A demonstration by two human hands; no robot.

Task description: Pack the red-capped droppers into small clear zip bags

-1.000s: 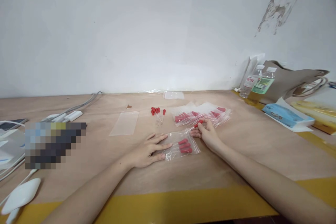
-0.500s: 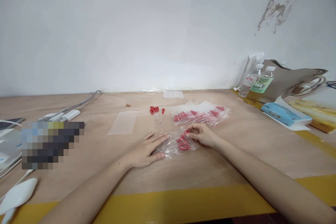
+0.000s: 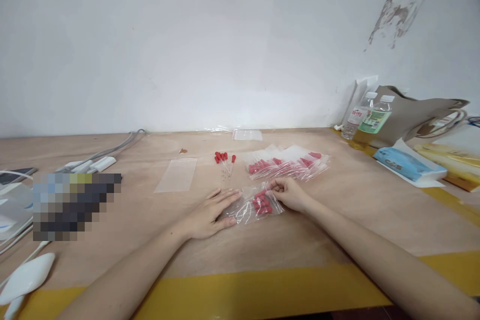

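While both forearms reach across the brown tabletop (image 3: 240, 255), a fan of filled bags (image 3: 287, 162) lies just beyond the right hand (image 3: 290, 192), whose thumb and fingers are drawn together in a pinch at the right edge of a clear bag (image 3: 243, 207); whether a bulb is caught in that pinch too, I cannot tell. Spread flat with fingers splayed, the left hand (image 3: 210, 216) grips nothing and rests on the bag's opposite edge, so the bag lies between the two hands. Beyond the left hand lie a flat bag (image 3: 175, 175) and, to its right, some loose red-bulbed droppers (image 3: 224, 157). Smallest are the bagged red bulbs (image 3: 262, 205), just left of the right fingertips. A second ago three were inside and another was in those fingers, outside; now it seems to have joined them, apparently making four.
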